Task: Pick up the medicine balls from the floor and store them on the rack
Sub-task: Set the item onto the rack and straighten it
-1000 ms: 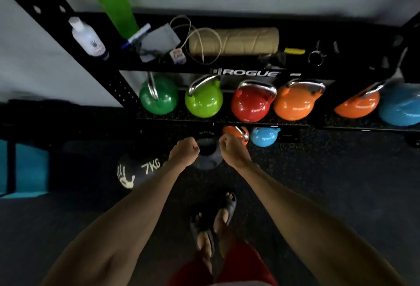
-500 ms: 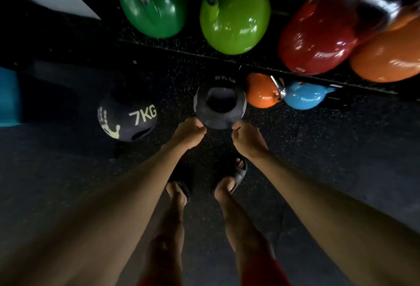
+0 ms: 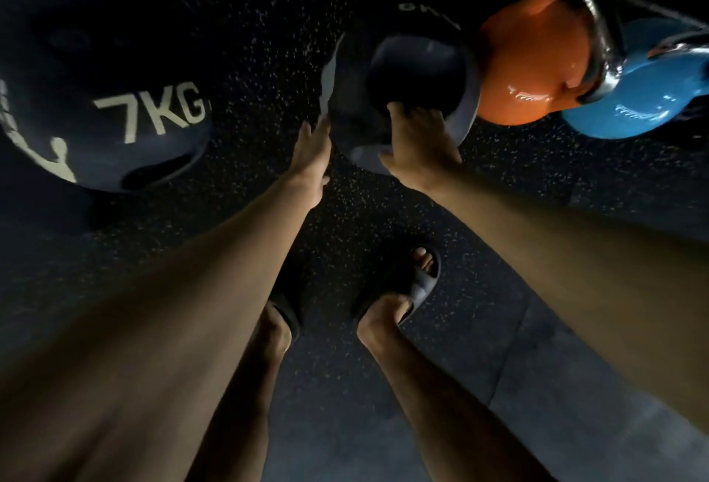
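Two hands at one medicine ball (image 3: 406, 71), on floor (image 3: 268, 40) just ahead of you. Your right hand (image 3: 420, 140) hooks fingers over near rim into recess. Left hand (image 3: 312, 153) flat, straight-fingered, against ball's left flank. Second, 7KG ball (image 3: 115, 117) lies well left of left hand.

Gym, speckled rubber floor (image 3: 268, 21); medicine ball marked 7KG (image 3: 115, 117), coloured kettlebells (image 3: 533, 71)

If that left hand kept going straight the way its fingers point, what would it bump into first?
The left hand would meet the left side of the handled medicine ball, which the right hand grips. Its fingertips look nearly on it, though depth is unclear.
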Tool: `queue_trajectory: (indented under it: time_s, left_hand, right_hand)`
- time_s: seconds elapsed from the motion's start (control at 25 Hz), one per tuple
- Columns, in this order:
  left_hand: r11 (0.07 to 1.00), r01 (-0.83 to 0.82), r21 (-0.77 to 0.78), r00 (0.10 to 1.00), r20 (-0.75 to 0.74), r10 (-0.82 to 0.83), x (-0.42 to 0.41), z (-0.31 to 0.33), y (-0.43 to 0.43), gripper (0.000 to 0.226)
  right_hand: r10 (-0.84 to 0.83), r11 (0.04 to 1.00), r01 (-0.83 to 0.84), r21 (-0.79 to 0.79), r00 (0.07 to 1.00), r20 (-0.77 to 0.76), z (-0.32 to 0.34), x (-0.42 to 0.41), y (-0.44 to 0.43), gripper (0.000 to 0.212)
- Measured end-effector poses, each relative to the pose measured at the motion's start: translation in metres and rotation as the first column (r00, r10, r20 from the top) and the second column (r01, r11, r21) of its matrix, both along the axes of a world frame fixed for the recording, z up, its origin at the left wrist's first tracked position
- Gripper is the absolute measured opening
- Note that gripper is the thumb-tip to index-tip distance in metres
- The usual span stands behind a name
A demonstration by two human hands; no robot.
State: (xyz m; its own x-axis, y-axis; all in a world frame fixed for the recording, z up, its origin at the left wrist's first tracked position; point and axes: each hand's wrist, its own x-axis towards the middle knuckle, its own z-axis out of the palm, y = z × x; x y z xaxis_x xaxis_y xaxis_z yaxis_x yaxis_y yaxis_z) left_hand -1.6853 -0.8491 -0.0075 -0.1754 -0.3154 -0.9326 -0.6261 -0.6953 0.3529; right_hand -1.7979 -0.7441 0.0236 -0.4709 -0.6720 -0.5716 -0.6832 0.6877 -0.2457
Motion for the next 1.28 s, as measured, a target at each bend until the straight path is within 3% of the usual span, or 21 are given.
queue_trajectory:
  time_s: [0.16,0.28,0.4,0.6,0.72,0.84,0.92,1.04,1.28]
  left_hand:
    - [0.990,-0.069,0.125,0.989,-0.122,0.085,-0.003,-0.020,0.004,0.058]
    - [0.995,0.033,0.093,0.994,-0.109,-0.022,0.010,-0.005,0.007,0.058]
    - [0.994,-0.003,0.106,0.995,-0.102,0.013,0.034,0.005,-0.002,0.060]
    - [0.988,-0.104,0.112,0.994,-0.016,0.107,0.079,0.036,-0.011,0.057]
    - [0.953,-0.247,0.176,0.969,0.046,0.243,0.124,0.055,-0.012,0.064]
    - [0.893,-0.341,0.295,0.940,0.109,0.323,0.191,0.037,-0.005,0.087]
    - [0.865,-0.367,0.343,0.929,0.192,0.317,0.215,0.078,-0.004,0.082]
    - [0.849,-0.337,0.406,0.942,0.153,0.300,0.231,0.145,0.000,0.055]
    - [0.911,-0.287,0.295,0.958,0.092,0.272,0.229,0.257,0.001,0.044]
  right_hand:
    - [-0.047,0.992,0.050,0.119,0.999,-0.026,-0.010,-0.004,-0.023,0.047]
    - [-0.140,0.976,0.140,0.169,0.990,-0.012,-0.001,-0.004,-0.034,0.057]
    - [-0.212,0.962,0.208,0.179,0.977,0.006,0.014,-0.009,-0.051,0.058]
    - [-0.328,0.932,0.316,0.176,0.943,0.046,0.064,0.029,-0.049,0.037]
    - [-0.521,0.848,0.476,0.234,0.830,0.201,0.110,0.070,-0.029,0.042]
    - [-0.651,0.757,0.602,0.254,0.663,0.369,0.157,0.097,-0.008,0.020]
    - [-0.686,0.720,0.634,0.282,0.588,0.429,0.194,0.117,0.003,0.009]
    - [-0.719,0.684,0.656,0.319,0.536,0.442,0.239,0.143,0.014,0.011]
    - [-0.744,0.640,0.722,0.263,0.497,0.447,0.333,0.165,0.033,0.013]
